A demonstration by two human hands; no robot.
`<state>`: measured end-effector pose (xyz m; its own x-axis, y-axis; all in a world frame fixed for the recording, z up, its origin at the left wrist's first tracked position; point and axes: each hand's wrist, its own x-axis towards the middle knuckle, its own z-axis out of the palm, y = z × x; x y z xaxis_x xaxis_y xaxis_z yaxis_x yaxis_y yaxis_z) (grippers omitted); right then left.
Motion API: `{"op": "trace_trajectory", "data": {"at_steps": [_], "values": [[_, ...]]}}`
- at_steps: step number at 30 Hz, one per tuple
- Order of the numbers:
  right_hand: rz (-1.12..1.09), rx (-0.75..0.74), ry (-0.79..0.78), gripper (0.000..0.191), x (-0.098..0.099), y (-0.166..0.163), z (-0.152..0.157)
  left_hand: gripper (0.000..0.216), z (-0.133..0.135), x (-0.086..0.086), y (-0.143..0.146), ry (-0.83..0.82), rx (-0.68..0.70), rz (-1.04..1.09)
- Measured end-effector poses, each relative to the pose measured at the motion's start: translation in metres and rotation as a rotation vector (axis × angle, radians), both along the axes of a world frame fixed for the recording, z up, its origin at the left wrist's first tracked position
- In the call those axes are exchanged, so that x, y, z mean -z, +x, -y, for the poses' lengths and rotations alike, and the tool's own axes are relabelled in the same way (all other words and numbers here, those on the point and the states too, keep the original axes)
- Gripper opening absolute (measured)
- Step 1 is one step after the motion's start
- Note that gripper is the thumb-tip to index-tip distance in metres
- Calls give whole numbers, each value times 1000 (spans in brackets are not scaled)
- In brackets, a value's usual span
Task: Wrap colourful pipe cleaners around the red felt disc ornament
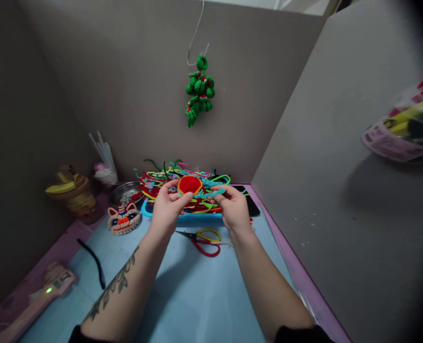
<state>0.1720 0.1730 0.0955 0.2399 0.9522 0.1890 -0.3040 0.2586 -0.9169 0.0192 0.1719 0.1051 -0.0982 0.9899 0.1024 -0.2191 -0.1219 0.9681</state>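
My left hand (167, 208) pinches the left edge of a round red coiled piece with a yellow rim (190, 184), held up over the table. My right hand (233, 207) grips a teal pipe cleaner (214, 193) that runs along the lower right side of the red piece. Both hands hover just in front of a blue tray (182, 217) heaped with several coloured pipe cleaners (161, 178). Red-and-yellow scissors (204, 240) lie on the blue table surface below my wrists.
A green pipe-cleaner ornament (199, 90) hangs from a wire on the back wall. At left stand a yellow-lidded cup (71, 190), a metal bowl (125, 191), a small cat-face craft (123, 219), a black pipe cleaner (93, 262) and a pink glue gun (36, 297). A phone (250, 202) lies right of the tray.
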Motion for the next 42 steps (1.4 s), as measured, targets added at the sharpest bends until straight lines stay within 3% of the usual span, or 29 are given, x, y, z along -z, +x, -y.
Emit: {"op": "trace_trajectory", "data": {"at_steps": [5,11,15,20,25,27,35,40,42], "values": [[-26,-132,-92,25,-2,4,4,65,-1,2,0,-25,79,29],[109,-36,-1,26,-7,2,13,62,0,3,0,-9,171,19],[365,16,43,18,-12,1,20,61,0,3,0,-7,241,45],[789,197,232,4,-21,9,29,64,2,-1,-3,-67,326,75],[771,-79,164,7,-24,25,26,72,2,-1,-5,-106,431,79],[784,-97,153,8,-23,25,26,72,3,0,-3,-119,446,98],[1026,212,346,11,-9,4,26,58,1,-1,3,-101,293,248],[983,261,406,48,-3,-4,22,47,-3,-3,1,-172,183,385],[988,382,514,45,-3,-7,22,44,-5,-3,-1,-209,141,451]]}}
